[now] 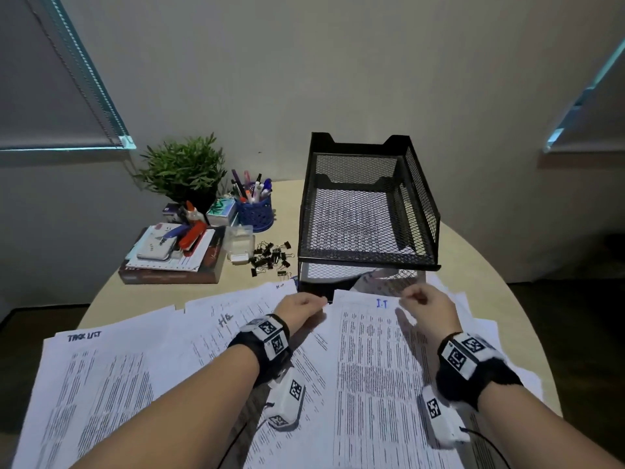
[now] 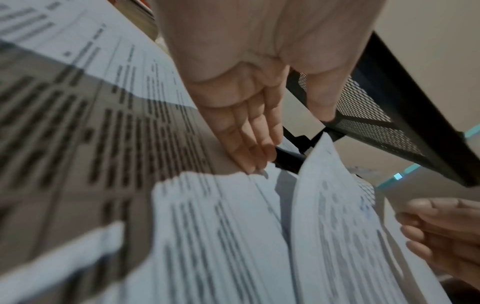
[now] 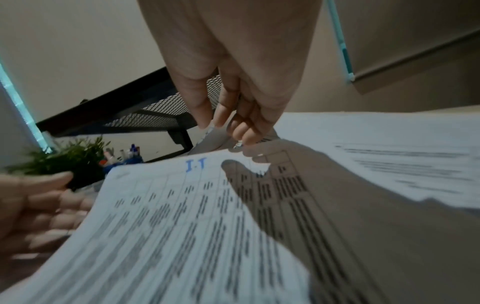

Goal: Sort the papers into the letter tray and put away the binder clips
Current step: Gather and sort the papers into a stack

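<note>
We judge I.T sheet (image 1: pixel 368 350) light, floppy; take top corners. Left hand (image 1: pixel 299 308) pinches near corner; right hand (image 1: pixel 427 304) fingers curled, grip unclear.

The letter tray (image 1: pixel 368 211) is black metal mesh framed in solid black metal strips, matt with only a faint sheen. The papers (image 1: pixel 372 367) are thin white sheets, matt and smooth, densely printed in grey-black with handwritten ink headings. The binder clips (image 1: pixel 270 258) are black metal with thin wire handles that glint slightly. The table (image 1: pixel 270 282) top looks like pale, smooth wood laminate with a dull finish. The pen cup (image 1: pixel 254 211) is blue perforated plastic. The small box (image 1: pixel 239 243) beside the clips is clear, glossy plastic. The wrist bands (image 1: pixel 473 377) look like black, fuzzy cloth.
</note>
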`<state>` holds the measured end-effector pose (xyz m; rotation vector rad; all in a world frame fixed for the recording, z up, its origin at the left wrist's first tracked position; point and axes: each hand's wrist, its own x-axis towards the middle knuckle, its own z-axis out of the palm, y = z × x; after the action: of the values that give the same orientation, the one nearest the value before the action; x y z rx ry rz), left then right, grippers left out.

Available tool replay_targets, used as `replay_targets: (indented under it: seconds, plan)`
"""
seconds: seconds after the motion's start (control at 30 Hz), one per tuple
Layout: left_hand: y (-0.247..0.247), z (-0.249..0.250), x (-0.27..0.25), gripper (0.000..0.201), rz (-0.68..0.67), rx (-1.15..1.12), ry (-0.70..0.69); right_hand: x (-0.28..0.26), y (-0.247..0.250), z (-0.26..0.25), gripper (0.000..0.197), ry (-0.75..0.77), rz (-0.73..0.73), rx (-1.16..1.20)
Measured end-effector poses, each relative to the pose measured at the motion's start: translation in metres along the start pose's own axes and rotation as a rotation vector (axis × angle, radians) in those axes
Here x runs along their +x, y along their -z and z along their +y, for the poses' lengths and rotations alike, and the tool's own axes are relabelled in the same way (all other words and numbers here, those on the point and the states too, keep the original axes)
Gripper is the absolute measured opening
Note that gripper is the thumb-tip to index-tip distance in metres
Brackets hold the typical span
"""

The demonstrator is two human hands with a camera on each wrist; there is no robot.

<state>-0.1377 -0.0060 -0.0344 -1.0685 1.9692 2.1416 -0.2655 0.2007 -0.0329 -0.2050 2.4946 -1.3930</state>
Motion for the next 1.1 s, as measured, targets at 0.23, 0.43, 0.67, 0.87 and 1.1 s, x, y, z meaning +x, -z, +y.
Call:
replay_targets:
  seconds: [0.23,0.43,0.67,0.87,1.1]
  plan:
    - [-0.030,-0.008,-0.006,0.016,0.030,0.118,-0.082,-0.047,-0.004,0.025,0.019,0.049,-0.056,-0.068]
    - [-0.041,0.005,-0.017,0.032,0.115,0.181,-0.150,-0.060,0.009,0.035,0.011,0.018,-0.002,-0.099]
    - [-0.046,0.001,-0.054,0.016,0.142,-0.051,-0.227,-0.074,0.036,0.032,0.018,-0.028,0.076,-0.061]
    - [-0.041,-0.011,-0.085,0.010,0.128,-0.165,-0.318,-0.080,0.050,0.022,0.040,0.006,0.060,-0.041]
    - [-0.028,-0.014,-0.103,0.027,0.145,-0.246,-0.368,-0.089,0.047,0.013,0.057,-0.021,-0.097,0.120]
